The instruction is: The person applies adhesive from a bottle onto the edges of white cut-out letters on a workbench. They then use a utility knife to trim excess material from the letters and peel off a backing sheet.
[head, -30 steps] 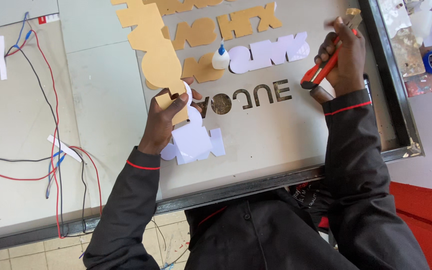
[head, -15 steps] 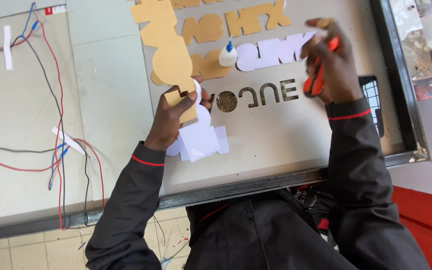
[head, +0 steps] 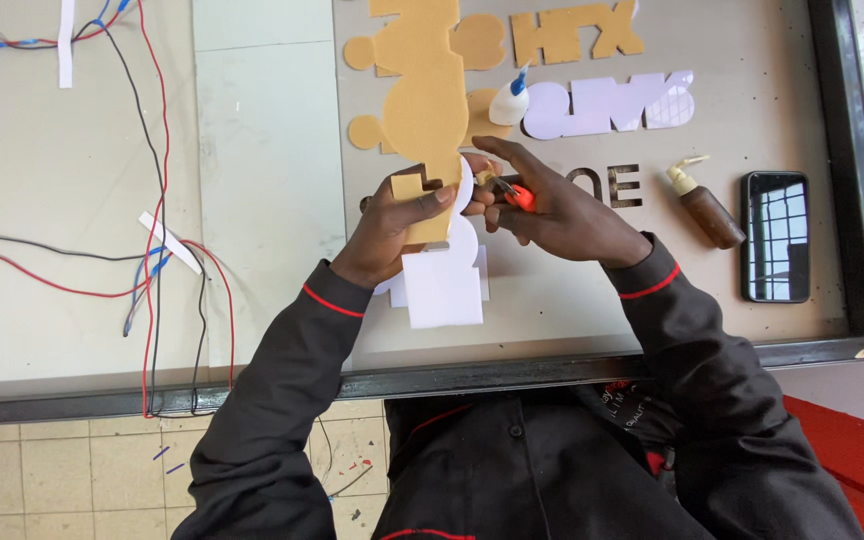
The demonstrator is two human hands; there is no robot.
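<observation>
Matt tan board cutout [head: 422, 110], smooth white sheet piece [head: 442, 288], glossy black phone [head: 775, 235], brown plastic bottle [head: 709, 213].

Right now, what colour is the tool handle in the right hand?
Red-orange handle, gripped in the right hand; only the head view shows it.

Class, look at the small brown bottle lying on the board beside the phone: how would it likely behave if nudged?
The brown bottle lies on its side and looks round, so it would probably roll. Its pump top might make it curve. It looks small, so likely light.
</observation>
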